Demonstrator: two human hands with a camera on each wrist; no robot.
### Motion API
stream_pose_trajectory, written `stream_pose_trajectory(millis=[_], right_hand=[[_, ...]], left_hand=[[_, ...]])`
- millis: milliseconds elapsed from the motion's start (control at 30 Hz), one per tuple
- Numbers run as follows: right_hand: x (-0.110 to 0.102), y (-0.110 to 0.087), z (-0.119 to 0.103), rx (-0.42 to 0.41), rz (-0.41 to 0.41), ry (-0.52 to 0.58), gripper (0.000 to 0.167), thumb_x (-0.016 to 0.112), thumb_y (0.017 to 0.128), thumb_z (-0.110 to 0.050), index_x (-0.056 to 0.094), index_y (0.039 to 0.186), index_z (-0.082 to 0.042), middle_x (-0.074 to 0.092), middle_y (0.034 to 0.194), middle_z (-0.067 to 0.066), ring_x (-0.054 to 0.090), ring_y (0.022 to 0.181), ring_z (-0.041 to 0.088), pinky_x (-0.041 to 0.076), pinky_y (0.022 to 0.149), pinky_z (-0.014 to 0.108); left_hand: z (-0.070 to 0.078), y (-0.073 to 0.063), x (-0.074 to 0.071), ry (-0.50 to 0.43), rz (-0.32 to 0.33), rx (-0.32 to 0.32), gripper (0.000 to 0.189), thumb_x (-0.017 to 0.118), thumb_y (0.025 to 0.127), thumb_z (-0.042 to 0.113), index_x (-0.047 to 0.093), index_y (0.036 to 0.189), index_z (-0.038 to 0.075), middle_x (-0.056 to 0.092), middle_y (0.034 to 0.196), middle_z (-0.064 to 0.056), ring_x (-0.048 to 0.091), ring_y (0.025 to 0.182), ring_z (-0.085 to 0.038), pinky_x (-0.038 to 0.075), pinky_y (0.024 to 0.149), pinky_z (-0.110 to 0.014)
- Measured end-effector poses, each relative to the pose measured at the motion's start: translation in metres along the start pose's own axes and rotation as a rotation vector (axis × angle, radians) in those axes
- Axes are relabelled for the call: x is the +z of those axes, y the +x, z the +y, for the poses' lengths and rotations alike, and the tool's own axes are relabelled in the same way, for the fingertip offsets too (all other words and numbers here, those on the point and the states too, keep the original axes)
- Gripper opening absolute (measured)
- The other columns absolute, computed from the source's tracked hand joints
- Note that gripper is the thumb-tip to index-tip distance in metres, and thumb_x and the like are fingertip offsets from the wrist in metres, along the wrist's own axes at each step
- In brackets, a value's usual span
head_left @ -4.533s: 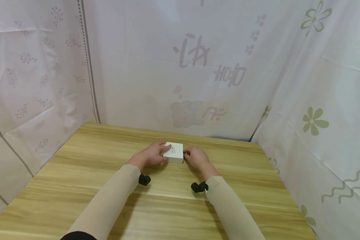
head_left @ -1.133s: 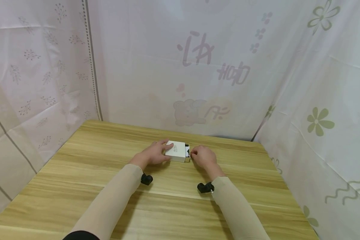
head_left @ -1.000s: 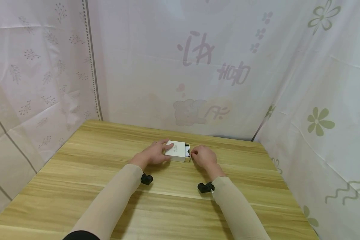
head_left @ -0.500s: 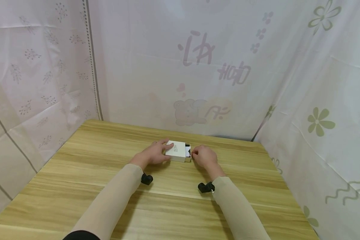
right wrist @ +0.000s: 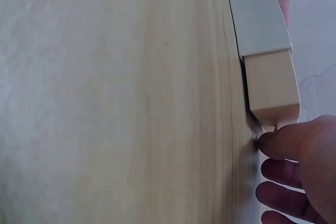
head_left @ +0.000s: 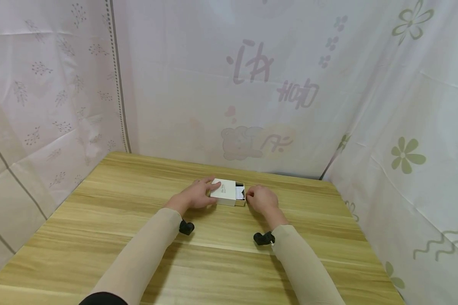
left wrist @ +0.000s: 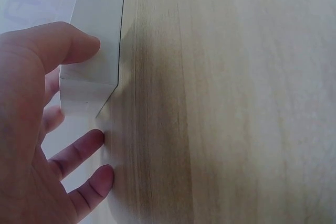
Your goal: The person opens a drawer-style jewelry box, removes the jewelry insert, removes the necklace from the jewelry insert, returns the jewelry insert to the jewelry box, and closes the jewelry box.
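white box [head_left: 227, 191] between both hands [head_left: 195, 195] [head_left: 263, 199], tan drawer [right wrist: 271, 80] partly out

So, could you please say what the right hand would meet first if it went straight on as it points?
Probably the end of the tan drawer jutting from the white box; the right hand seems to pinch a small tab there.

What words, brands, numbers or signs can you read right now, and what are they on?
None can be quoted with certainty.
White box sleeve, top: dark script with finer print, too small to read.
Back curtain, middle: large mauve characters, too stylised to read surely.
Back curtain, lower right of those: smaller mauve lettering, unclear.
Back curtain, near the table: faint character-like marks, unreadable.
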State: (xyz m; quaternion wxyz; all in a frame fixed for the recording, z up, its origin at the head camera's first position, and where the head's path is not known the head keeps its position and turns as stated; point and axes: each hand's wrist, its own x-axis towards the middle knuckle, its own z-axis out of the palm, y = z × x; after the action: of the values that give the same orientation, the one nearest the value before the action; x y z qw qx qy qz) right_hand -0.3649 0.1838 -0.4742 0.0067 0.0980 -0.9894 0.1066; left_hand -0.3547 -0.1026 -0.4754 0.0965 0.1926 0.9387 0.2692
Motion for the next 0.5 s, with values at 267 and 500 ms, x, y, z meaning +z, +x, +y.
stream_pose_trajectory(millis=[267, 500], right_hand=[[-0.001, 0.0, 0.003, 0.006, 0.0, -0.003, 0.019, 0.066, 0.108, -0.025, 0.085, 0.112, -0.026, 0.077, 0.126, 0.004, 0.071, 0.103, 0.023, 0.059, 0.083, 0.046], [-0.0014, -0.0012, 0.0055, 0.015, 0.0, 0.002, 0.016, 0.068, 0.107, -0.024, 0.084, 0.107, -0.024, 0.078, 0.12, 0.004, 0.07, 0.099, 0.022, 0.059, 0.082, 0.047]], left_hand=[[0.0006, -0.0011, -0.0006, 0.003, 0.002, 0.001, 0.072, 0.068, 0.108, 0.046, 0.036, 0.172, 0.034, 0.016, 0.186, 0.001, 0.017, 0.167, -0.056, 0.025, 0.132, -0.069], [0.0006, -0.0004, -0.0006, -0.006, -0.004, -0.001, 0.073, 0.068, 0.108, 0.046, 0.036, 0.172, 0.036, 0.016, 0.186, 0.002, 0.016, 0.167, -0.056, 0.024, 0.132, -0.07]])
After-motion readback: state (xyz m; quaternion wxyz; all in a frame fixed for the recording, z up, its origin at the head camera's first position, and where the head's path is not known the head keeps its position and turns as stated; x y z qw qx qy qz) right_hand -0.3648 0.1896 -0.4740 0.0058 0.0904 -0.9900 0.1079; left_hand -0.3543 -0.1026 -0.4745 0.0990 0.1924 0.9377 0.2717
